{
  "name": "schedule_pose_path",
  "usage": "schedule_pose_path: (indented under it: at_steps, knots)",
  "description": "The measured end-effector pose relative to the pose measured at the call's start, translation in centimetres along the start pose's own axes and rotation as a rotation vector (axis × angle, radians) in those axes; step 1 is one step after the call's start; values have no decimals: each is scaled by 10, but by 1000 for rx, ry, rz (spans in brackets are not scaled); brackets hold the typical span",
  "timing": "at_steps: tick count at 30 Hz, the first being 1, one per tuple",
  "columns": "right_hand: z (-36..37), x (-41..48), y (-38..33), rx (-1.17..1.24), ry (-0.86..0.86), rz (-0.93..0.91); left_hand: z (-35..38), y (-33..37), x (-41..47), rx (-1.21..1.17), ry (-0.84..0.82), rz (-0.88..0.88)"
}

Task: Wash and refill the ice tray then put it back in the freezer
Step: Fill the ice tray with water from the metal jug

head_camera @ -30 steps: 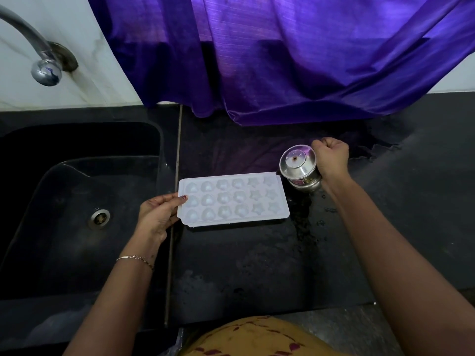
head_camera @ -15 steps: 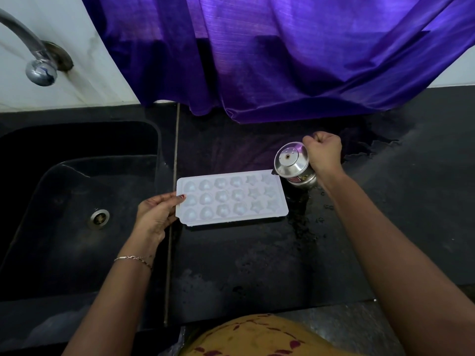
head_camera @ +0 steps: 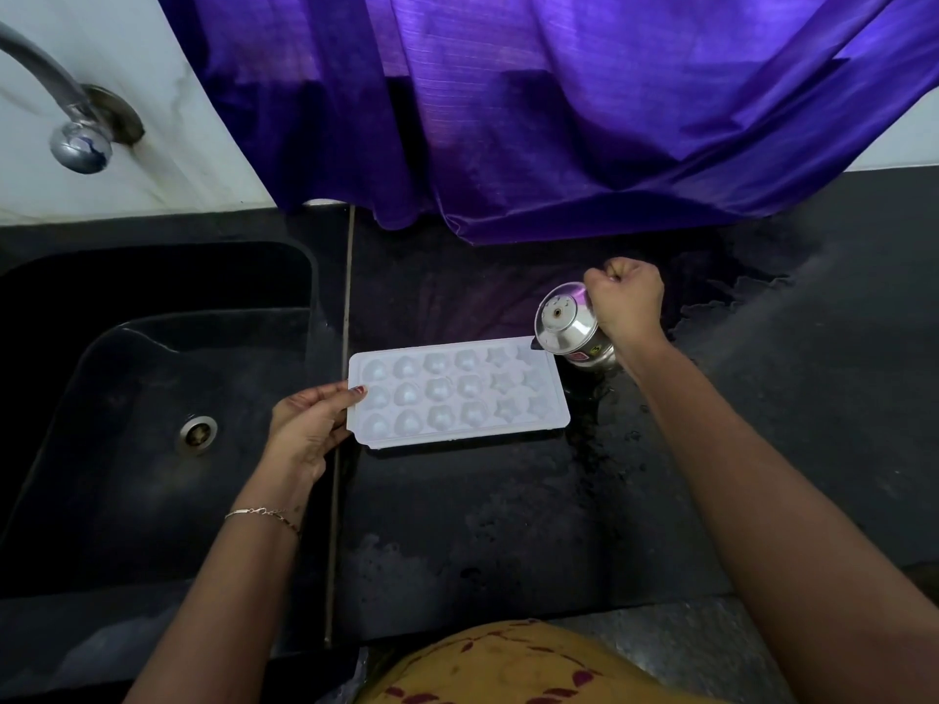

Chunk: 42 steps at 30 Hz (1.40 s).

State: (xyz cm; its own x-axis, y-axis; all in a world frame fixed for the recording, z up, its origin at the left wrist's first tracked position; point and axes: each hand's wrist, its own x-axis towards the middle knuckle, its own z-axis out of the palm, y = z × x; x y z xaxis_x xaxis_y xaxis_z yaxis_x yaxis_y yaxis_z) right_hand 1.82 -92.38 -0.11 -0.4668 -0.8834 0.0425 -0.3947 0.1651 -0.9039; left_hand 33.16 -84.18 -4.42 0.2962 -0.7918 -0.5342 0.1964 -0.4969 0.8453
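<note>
Our right grip (head_camera: 627, 302) is fisted on the steel pot (head_camera: 571, 327), handle hidden inside the fist; the pot's tipped over the ice tray (head_camera: 457, 393) corner just left of it, water impossible to make out. Meanwhile our left grip (head_camera: 310, 424) pinches the tray's short edge, sink (head_camera: 152, 398) right beside it. Wide wet table (head_camera: 482, 525) lies nearer us than both grips

Open black stone bench (head_camera: 482, 541) on near side of white plastic ice tray (head_camera: 457, 398); tilted shiny steel jug (head_camera: 569, 327) over tray's far-right corner; purple curtain (head_camera: 559, 119) hangs behind tray.
</note>
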Motion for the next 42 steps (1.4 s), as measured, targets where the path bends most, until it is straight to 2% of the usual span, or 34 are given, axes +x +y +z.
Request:
schedule_pose_path:
  at_steps: [12, 19, 23, 27, 36, 42]
  knots:
    - [-2, 0, 0, 36, 6, 30, -1, 0, 0, -6, 4, -3]
    - [-10, -4, 11, 395, 113, 242, 2, 0, -3, -17, 31, 0]
    - [-13, -9, 14, 512, 165, 274, 1, 0, -2, -21, 37, 2]
    - [-12, -10, -1, 475, 120, 221, 1, -1, -2, -23, 32, 7]
    - [4, -10, -27, 226, -12, 10, -1, -3, 1, -31, 7, 2]
    - [9, -14, -28, 110, -19, -44, -2, -5, 4, -37, 4, 1]
